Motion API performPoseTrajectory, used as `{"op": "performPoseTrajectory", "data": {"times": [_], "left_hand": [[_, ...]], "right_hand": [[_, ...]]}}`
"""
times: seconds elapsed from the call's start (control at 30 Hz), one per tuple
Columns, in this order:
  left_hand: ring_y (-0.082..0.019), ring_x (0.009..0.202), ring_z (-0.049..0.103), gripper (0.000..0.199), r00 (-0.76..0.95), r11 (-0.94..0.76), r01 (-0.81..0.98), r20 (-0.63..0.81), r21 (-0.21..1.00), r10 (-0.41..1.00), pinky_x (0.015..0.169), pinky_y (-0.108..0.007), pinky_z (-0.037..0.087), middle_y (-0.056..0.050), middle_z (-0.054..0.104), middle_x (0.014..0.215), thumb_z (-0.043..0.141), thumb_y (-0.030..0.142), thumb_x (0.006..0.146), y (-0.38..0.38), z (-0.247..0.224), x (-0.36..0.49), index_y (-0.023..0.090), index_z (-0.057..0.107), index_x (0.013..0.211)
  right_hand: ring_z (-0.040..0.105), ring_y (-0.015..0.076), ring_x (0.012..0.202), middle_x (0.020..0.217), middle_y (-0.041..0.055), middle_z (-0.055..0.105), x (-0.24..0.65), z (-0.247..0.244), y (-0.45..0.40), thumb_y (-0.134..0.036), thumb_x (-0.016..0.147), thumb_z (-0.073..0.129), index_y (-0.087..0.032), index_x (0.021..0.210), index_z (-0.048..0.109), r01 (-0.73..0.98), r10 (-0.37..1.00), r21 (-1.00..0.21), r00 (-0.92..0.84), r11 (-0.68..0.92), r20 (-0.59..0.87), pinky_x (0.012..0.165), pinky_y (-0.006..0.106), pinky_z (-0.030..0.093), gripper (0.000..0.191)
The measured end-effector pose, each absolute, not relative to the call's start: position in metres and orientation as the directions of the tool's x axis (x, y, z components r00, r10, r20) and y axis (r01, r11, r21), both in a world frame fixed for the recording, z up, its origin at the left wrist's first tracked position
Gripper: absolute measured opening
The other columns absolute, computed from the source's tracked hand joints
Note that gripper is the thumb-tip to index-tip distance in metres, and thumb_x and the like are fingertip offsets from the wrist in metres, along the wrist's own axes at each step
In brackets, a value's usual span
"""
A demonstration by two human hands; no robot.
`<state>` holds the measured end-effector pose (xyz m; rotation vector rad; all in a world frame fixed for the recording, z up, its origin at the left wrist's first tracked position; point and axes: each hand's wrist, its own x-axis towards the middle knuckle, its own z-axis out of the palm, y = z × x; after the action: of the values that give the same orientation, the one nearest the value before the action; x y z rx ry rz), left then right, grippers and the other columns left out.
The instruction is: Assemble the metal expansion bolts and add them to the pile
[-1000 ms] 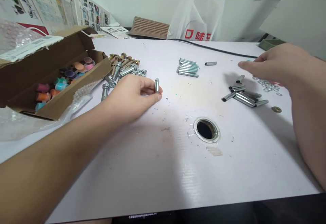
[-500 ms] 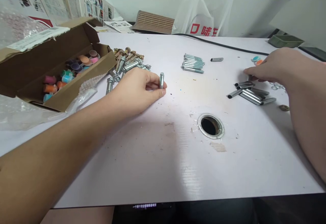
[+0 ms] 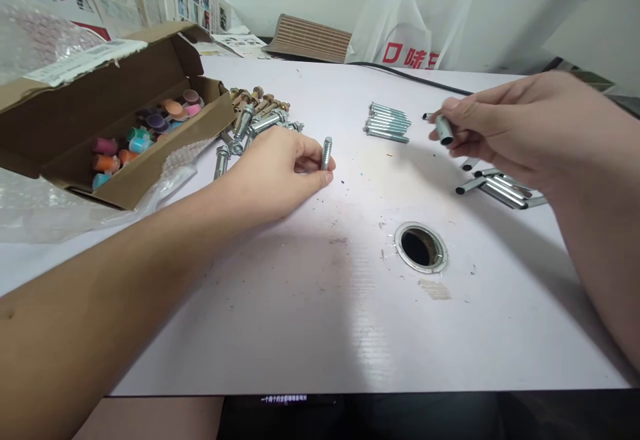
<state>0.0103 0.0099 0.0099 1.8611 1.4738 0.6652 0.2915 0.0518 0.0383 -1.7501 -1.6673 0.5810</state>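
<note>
Between the thumb and fingers of my left hand point(image 3: 285, 168) stands a threaded bolt point(image 3: 327, 152), upright with its threaded end on top. My right hand point(image 3: 505, 123), raised over the table's right side, pinches a short metal sleeve point(image 3: 443, 131) with its open end toward me. Below that hand lies a pile of metal sleeves point(image 3: 503, 190). A row of long silver bolts point(image 3: 387, 122) lies between the hands, farther back. Left of my left hand are assembled silver expansion bolts point(image 3: 265, 122) and brass-coloured bolts point(image 3: 257, 98).
An open cardboard box point(image 3: 165, 170) with small coloured paint pots point(image 3: 140, 143) sits at the left, beside bubble wrap point(image 3: 40, 217). A metal-rimmed hole point(image 3: 421, 248) is in the table point(image 3: 280, 333). A black cable point(image 3: 410, 77) and a white plastic bag point(image 3: 415, 13) are at the back.
My right hand has lifted from the sleeve pile and moved left with a metal sleeve in its fingers. My left hand keeps the bolt upright in nearly the same place. The view has shifted slightly.
</note>
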Motion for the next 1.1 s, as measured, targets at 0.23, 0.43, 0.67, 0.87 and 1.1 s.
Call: {"op": "performPoseTrajectory", "data": {"times": [0.23, 0.43, 0.67, 0.87, 1.1], "left_hand": [[-0.021, 0.086, 0.073, 0.02, 0.261, -0.171, 0.646, -0.005, 0.744, 0.965, 0.079, -0.031, 0.052, -0.003, 0.081, 0.087, 0.072, 0.037, 0.086, 0.011, 0.011, 0.009, 0.02, 0.081, 0.092], [-0.021, 0.087, 0.073, 0.021, 0.281, -0.215, 0.676, 0.023, 0.705, 0.959, 0.078, -0.031, 0.05, -0.002, 0.08, 0.085, 0.069, 0.038, 0.088, 0.01, 0.012, 0.009, 0.021, 0.081, 0.091], [-0.02, 0.086, 0.072, 0.019, 0.3, -0.206, 0.635, 0.008, 0.744, 0.954, 0.082, -0.032, 0.052, -0.003, 0.08, 0.086, 0.071, 0.036, 0.087, 0.012, 0.009, 0.009, 0.019, 0.08, 0.089], [-0.02, 0.083, 0.07, 0.02, 0.315, -0.218, 0.635, 0.009, 0.741, 0.949, 0.077, -0.033, 0.048, -0.002, 0.078, 0.084, 0.069, 0.037, 0.087, 0.012, 0.008, 0.009, 0.019, 0.078, 0.087], [-0.019, 0.076, 0.066, 0.017, 0.313, -0.241, 0.628, 0.043, 0.74, 0.949, 0.073, -0.033, 0.047, -0.002, 0.076, 0.08, 0.071, 0.036, 0.086, 0.011, 0.006, 0.009, 0.02, 0.079, 0.085]], "right_hand": [[0.067, 0.0165, 0.083, 0.096, 0.0108, 0.074, 0.245, 0.026, 0.028, -0.044, 0.063, 0.104, -0.016, 0.095, 0.083, 0.281, 0.883, -0.935, -0.351, -0.218, -0.311, 0.072, 0.03, 0.057, 0.047], [0.064, 0.0148, 0.081, 0.095, 0.0072, 0.072, 0.244, 0.029, 0.023, -0.041, 0.077, 0.096, -0.02, 0.128, 0.079, 0.361, 0.848, -0.927, -0.453, -0.106, -0.273, 0.072, 0.031, 0.051, 0.057], [0.055, 0.014, 0.07, 0.088, 0.005, 0.068, 0.242, 0.024, 0.026, -0.053, 0.085, 0.089, -0.025, 0.133, 0.072, 0.391, 0.88, -0.916, -0.463, 0.093, -0.108, 0.06, 0.031, 0.043, 0.058], [0.057, 0.0141, 0.074, 0.092, 0.0057, 0.07, 0.228, 0.02, 0.033, -0.059, 0.073, 0.096, -0.023, 0.104, 0.073, 0.329, 0.921, -0.914, -0.376, 0.238, 0.104, 0.064, 0.031, 0.043, 0.053], [0.06, 0.0179, 0.084, 0.095, 0.0058, 0.071, 0.22, 0.026, 0.031, -0.071, 0.078, 0.088, -0.027, 0.095, 0.079, 0.366, 0.874, -0.84, -0.428, 0.401, 0.23, 0.068, 0.034, 0.045, 0.047]]}}
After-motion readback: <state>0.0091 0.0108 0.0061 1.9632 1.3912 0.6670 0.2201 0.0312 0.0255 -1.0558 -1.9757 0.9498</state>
